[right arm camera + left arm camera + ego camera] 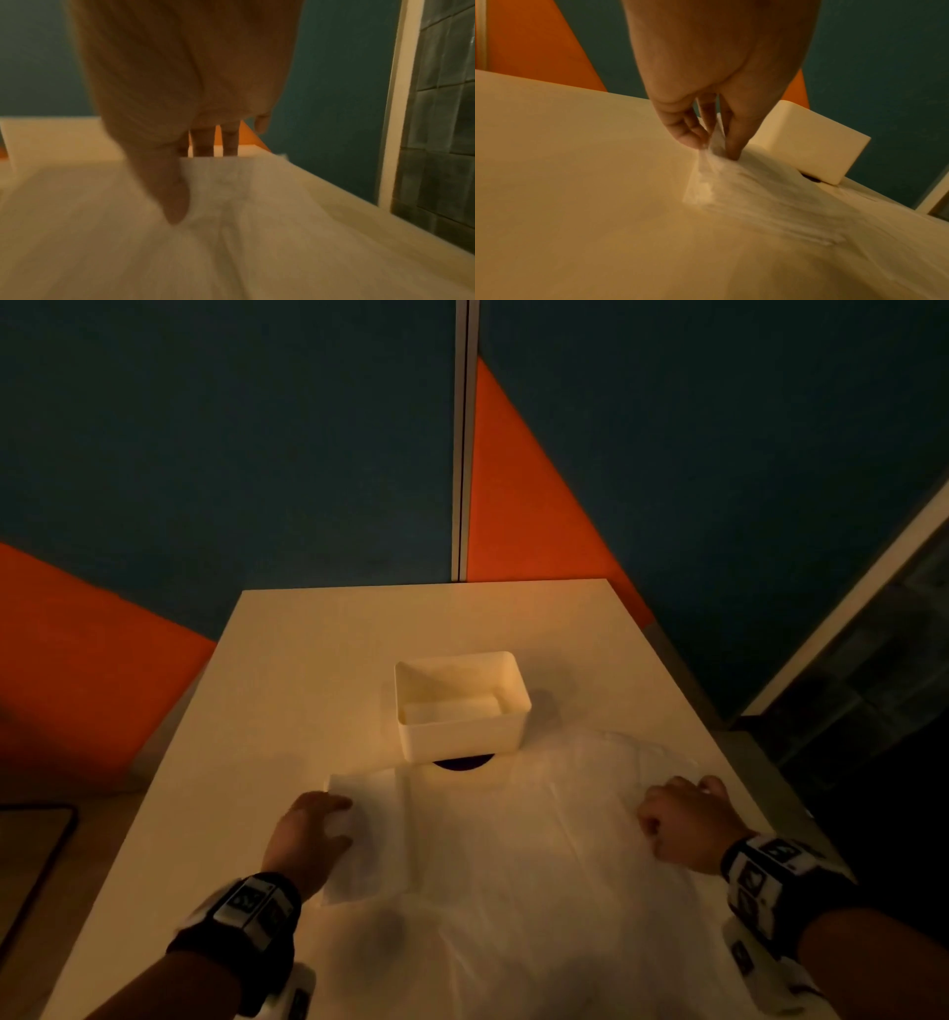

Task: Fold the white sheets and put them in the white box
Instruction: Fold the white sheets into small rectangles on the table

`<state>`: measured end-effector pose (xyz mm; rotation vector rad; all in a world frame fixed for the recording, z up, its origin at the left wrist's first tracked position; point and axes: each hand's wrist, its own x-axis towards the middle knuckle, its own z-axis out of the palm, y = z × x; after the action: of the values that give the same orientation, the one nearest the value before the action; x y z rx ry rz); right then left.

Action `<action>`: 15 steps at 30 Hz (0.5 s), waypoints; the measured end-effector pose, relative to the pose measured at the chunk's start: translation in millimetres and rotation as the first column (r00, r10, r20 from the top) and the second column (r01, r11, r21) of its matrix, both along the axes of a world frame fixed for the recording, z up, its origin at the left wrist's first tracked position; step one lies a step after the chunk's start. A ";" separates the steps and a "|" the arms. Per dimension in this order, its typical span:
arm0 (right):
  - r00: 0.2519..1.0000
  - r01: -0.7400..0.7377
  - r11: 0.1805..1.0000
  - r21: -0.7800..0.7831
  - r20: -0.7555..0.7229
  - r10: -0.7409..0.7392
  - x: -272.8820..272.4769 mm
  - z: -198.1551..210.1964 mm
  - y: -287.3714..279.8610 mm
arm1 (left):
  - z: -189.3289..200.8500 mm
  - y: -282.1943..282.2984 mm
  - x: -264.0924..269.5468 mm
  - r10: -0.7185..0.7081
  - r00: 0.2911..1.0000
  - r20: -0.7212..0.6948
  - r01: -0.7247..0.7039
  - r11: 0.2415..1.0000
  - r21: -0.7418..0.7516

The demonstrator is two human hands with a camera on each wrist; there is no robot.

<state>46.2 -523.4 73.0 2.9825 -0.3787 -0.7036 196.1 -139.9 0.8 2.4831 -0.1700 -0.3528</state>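
Pinching the white sheet (pixel 493 855), left hand (pixel 313 834) and right hand (pixel 683 819) grip its edges.

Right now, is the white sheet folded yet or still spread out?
Spread out. The white sheet lies across the table, left hand pinching one side and right hand gripping the other.

A: Location type?
B: Office-style partitioned booth, dimly lit.
A: Basis?
B: Teal and orange panels (pixel 539 516) joined at a pale vertical post (pixel 464 439); plain pale counter (pixel 318 660) set against the panels; glass-block wall (pixel 442 121) in a light frame to the right.
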 end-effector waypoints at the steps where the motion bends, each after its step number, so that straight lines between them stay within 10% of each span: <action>1: 1.000 0.008 1.000 0.020 -0.010 -0.007 2.2 7.4 1.2 | -1.0 0.7 0.3 -0.004 1.000 0.012 0.004 0.999 0.047; 10: 0.970 0.061 0.930 0.362 0.200 -0.141 30.3 78.8 22.1 | -4.7 -6.5 -0.4 -0.002 1.000 -0.014 0.003 0.996 0.088; 15: 0.878 0.122 0.697 0.706 0.251 -0.408 34.2 90.3 40.6 | 4.1 -8.9 -4.2 0.024 1.000 0.007 -0.024 0.995 0.092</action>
<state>80.4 -482.9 163.3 3.8437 -0.7468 -0.2599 191.9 -148.7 4.9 2.5753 -0.1288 -0.3499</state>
